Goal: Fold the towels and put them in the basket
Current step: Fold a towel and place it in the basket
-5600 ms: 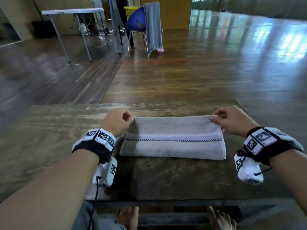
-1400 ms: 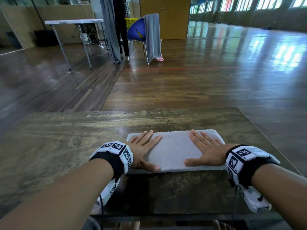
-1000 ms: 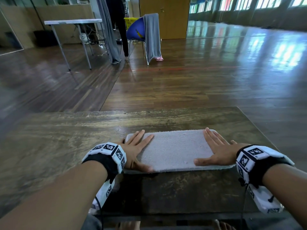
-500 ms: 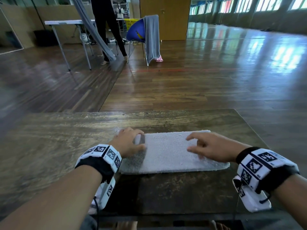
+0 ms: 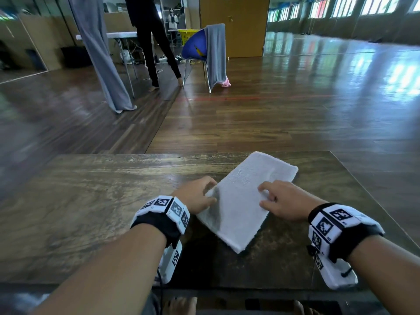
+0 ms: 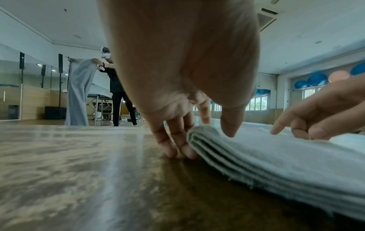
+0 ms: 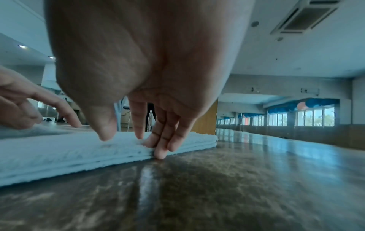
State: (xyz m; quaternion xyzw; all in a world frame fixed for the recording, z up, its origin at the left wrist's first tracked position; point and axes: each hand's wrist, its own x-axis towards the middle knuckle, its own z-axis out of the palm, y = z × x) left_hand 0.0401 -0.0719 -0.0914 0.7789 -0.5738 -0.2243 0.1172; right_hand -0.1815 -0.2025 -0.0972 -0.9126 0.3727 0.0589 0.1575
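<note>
In the head view, the folded towel [image 5: 244, 202] lies slanted on the wooden surface [image 5: 91, 201], right of the frame centre. The left hand [image 5: 195, 196] pinches its left edge; the right hand [image 5: 281, 201] curls over its right edge.

In the left wrist view, the thumb lies on top and the fingers [image 6: 173, 140] against the layered edge.

In the right wrist view, the fingertips [image 7: 162, 145] press the towel's side and the thumb rests above.

I see glossy wooden floor [image 5: 284, 114], window row [image 5: 341, 10] at right, yellow-brown door [image 5: 234, 23], blue chair [image 5: 195, 50], folding table [image 5: 118, 36] by mirrored wall [image 5: 20, 46].
</note>
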